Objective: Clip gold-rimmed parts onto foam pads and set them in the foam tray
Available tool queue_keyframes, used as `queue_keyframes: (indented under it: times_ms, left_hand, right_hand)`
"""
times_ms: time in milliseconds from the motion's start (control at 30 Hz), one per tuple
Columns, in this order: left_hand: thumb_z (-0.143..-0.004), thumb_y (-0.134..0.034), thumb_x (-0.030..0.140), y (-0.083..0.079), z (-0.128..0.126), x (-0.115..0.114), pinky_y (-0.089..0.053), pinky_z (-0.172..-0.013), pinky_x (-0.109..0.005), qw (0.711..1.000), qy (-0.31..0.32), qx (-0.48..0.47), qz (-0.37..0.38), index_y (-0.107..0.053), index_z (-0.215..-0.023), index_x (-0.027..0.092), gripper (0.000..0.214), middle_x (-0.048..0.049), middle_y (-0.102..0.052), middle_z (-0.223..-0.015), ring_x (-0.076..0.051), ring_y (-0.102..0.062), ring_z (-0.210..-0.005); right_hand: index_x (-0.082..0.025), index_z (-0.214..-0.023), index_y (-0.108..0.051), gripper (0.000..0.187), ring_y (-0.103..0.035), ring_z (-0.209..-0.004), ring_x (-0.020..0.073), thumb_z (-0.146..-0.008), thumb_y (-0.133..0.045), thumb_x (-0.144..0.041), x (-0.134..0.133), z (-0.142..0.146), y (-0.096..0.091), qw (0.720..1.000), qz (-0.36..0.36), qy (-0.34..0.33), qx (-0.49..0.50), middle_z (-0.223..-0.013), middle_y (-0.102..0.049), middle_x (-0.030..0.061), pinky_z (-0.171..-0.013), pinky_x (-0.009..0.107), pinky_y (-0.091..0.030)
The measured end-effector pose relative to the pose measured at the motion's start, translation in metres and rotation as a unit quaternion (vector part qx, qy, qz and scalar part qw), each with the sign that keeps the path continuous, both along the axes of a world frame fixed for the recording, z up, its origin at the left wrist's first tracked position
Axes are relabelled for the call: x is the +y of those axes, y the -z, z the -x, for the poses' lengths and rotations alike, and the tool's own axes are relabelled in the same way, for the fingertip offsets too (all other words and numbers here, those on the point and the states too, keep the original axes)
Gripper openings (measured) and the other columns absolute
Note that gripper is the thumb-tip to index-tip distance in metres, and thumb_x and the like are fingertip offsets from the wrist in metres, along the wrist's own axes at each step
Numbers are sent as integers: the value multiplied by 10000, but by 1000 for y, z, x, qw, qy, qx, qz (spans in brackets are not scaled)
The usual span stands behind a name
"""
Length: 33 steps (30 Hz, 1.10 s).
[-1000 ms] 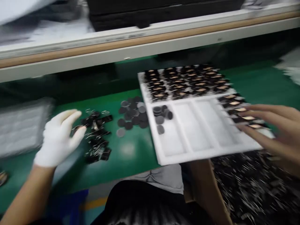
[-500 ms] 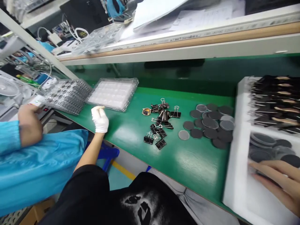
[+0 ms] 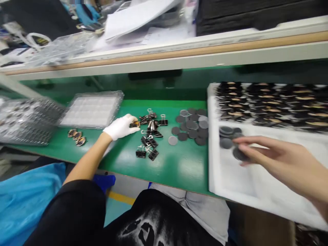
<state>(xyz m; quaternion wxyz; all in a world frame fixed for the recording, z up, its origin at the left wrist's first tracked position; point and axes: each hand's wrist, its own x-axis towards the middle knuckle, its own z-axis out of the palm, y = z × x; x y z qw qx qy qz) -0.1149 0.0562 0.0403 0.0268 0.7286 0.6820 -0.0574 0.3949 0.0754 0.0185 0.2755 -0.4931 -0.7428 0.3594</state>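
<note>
My left hand (image 3: pixel 120 128), in a white glove, has its fingertips closed around a small round gold-rimmed part (image 3: pixel 134 124) at the table's surface. Just right of it lies a loose pile of black binder clips (image 3: pixel 152 126). Over the white foam tray (image 3: pixel 214 171), my bare right hand (image 3: pixel 271 155) pinches a dark round disc (image 3: pixel 239 154); whether more than one is in the grip I cannot tell. A few similar discs (image 3: pixel 226 142) lie in the tray beside those fingers. More grey and black discs (image 3: pixel 192 124) are spread between the clips and the tray.
Several gold-rimmed parts (image 3: pixel 77 136) lie on the green table (image 3: pixel 164 171) at left. Behind them is a clear plastic tray (image 3: pixel 89 110), with stacked filled trays (image 3: pixel 28 119) further left. Rows of clipped black pieces (image 3: pixel 263 102) fill the foam tray's back. A shelf edge (image 3: pixel 164 53) spans above.
My view has swung right. My left hand has moved right from near the clear tray and taken hold of the gold-rimmed part. My right hand has lifted a disc within the foam tray.
</note>
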Motion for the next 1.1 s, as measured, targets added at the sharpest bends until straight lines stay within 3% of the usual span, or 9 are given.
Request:
queue_keyframes:
  times_ms: [100, 167, 300, 400, 533, 633, 800, 933, 1100]
  left_hand:
    - [-898, -630, 583, 2, 6, 4, -550, -822, -393, 1000, 7, 9, -18, -698, -1136, 198, 458, -122, -708, -1126, -286, -714, -910]
    - [-878, -660, 581, 9, 9, -1, -540, -755, -383, 999, -6, -17, -47, -683, -1142, 193, 470, -100, -726, -1043, -289, -715, -864]
    - [-857, -726, 570, 26, 9, -16, -537, -768, -398, 974, -70, -115, -184, -638, -1250, 220, 534, -14, -712, -904, -268, -708, -814]
    - [-858, -768, 518, 21, -8, -18, -557, -780, -378, 911, -115, -300, -258, -624, -1290, 265, 521, 18, -721, -1024, -215, -712, -841]
    - [-874, -774, 421, -14, -63, -10, -571, -645, -285, 812, -103, -541, -195, -613, -1339, 201, 539, -45, -733, -1100, -149, -714, -787]
    - [-891, -761, 387, -36, -117, 0, -614, -679, -279, 805, -30, -591, -43, -633, -1319, 139, 510, -104, -745, -1120, -148, -730, -802]
    - [-924, -709, 342, -40, -182, 20, -629, -659, -263, 798, 45, -601, 18, -638, -1285, 113, 433, -97, -774, -997, -141, -737, -739]
    - [-939, -649, 285, -35, -200, 27, -634, -668, -264, 795, 74, -601, 20, -642, -1263, 124, 362, -106, -767, -1072, -130, -741, -734]
    - [-983, -554, 269, -33, -198, 30, -639, -720, -284, 816, 99, -568, 40, -614, -1343, 127, 392, -85, -753, -986, -153, -750, -782]
  right_hand:
    - [-320, -1048, -810, 354, -792, -907, 254, -822, -811, -592, -5, 21, -18, 959, 170, 53, 220, -1110, -799, 73, -852, 397, -684]
    - [-290, -1099, -800, 409, -766, -966, 217, -773, -887, -521, -6, 28, -22, 930, 217, 46, 294, -1090, -795, 65, -913, 367, -662]
    - [-240, -1056, -806, 388, -729, -911, 172, -743, -929, -433, -6, 33, -19, 907, 234, 25, 351, -1021, -783, 59, -816, 305, -649]
    - [-220, -1033, -803, 374, -709, -873, 162, -732, -936, -397, -4, 40, -19, 901, 223, 16, 372, -1016, -776, 67, -696, 258, -608]
    - [-213, -1041, -794, 372, -692, -846, 157, -737, -924, -384, 1, 61, -26, 897, 208, -8, 391, -998, -769, 66, -653, 250, -574]
    - [-208, -1033, -793, 354, -689, -854, 161, -745, -909, -379, 4, 81, -33, 904, 179, -24, 388, -1058, -758, 69, -686, 280, -594]
    - [-209, -1078, -779, 361, -694, -793, 157, -770, -884, -366, 12, 100, -34, 921, 128, -42, 366, -1004, -745, 59, -679, 295, -596]
    - [-217, -1038, -763, 347, -701, -799, 161, -754, -898, -362, 19, 98, -26, 926, 73, -7, 370, -963, -730, 41, -729, 314, -623]
    - [-236, -1029, -760, 291, -728, -881, 187, -798, -876, -371, 17, 95, -17, 930, 48, 18, 364, -997, -747, 50, -799, 339, -658]
